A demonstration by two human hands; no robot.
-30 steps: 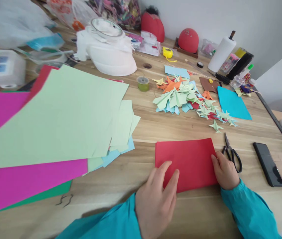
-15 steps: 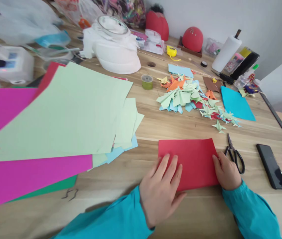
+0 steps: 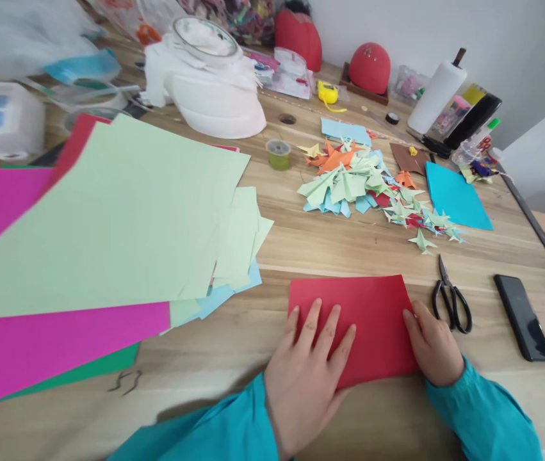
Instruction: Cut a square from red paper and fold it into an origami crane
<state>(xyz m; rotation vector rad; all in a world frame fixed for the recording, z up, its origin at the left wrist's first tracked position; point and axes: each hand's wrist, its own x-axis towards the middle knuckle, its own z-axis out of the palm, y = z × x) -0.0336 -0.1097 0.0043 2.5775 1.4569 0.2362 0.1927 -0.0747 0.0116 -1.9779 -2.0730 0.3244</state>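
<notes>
A red sheet of paper [image 3: 373, 326] lies on the wooden table in front of me, seemingly folded, with two layers showing along its top edge. My left hand [image 3: 308, 378] rests on its left part with the fingers spread. At the paper's right edge, my right hand [image 3: 433, 342] pinches it between thumb and curled fingers. Black-handled scissors [image 3: 451, 298] lie just beyond my right hand, tips pointing away. Farther back is a pile of small folded paper pieces [image 3: 349, 182] in green, orange, blue and red.
Large pale green sheets [image 3: 147, 218] cover magenta paper [image 3: 84, 339] on the left. A phone [image 3: 524, 317] lies at the right, and a turquoise sheet [image 3: 457, 195] behind it. A spool [image 3: 278, 155], tape measure [image 3: 328, 93] and white roll [image 3: 438, 96] stand farther back.
The red paper has shifted slightly left and toward me, with both hands on it. My left fingers have spread wider over it. The view has moved a little.
</notes>
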